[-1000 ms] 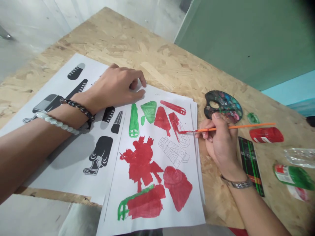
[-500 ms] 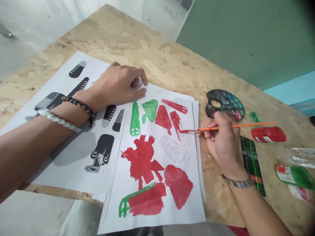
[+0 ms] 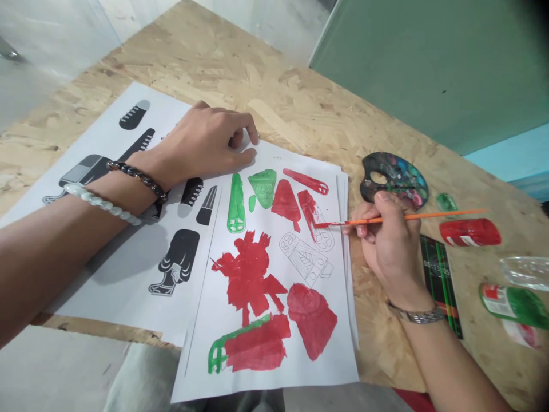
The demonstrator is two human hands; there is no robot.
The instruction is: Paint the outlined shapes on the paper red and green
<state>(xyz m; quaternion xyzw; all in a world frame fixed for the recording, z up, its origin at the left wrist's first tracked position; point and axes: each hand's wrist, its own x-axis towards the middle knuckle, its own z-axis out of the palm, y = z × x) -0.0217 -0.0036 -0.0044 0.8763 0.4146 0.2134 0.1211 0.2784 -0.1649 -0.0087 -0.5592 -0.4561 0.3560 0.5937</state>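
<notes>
My right hand point(image 3: 388, 243) is closed around an orange paintbrush point(image 3: 429, 215), held almost level. Its red-coated tip touches a partly red outlined shape near the right edge of a white sheet point(image 3: 197, 355). Several red and green painted shapes cover that sheet, and one line-drawn shape point(image 3: 304, 260) in its middle right is unpainted. Across the top left of the sheet rests my left hand point(image 3: 210, 140), holding nothing, with thumb and index finger apart and the other fingers curled under. Beneath my left forearm lies a paper with black printed shapes point(image 3: 180, 254).
Right of the sheet are a paint-smeared palette point(image 3: 414, 166), a small green container point(image 3: 446, 202), a red paint bottle point(image 3: 470, 232), a phone point(image 3: 435, 269), a clear plastic container point(image 3: 525, 272) and a green paint bottle point(image 3: 514, 306). A green panel point(image 3: 429, 68) stands behind the wooden table point(image 3: 274, 91).
The view has shifted slightly. The brush tip stays on the same partly red shape, with hardly any movement, and my left hand rests in the same place.
</notes>
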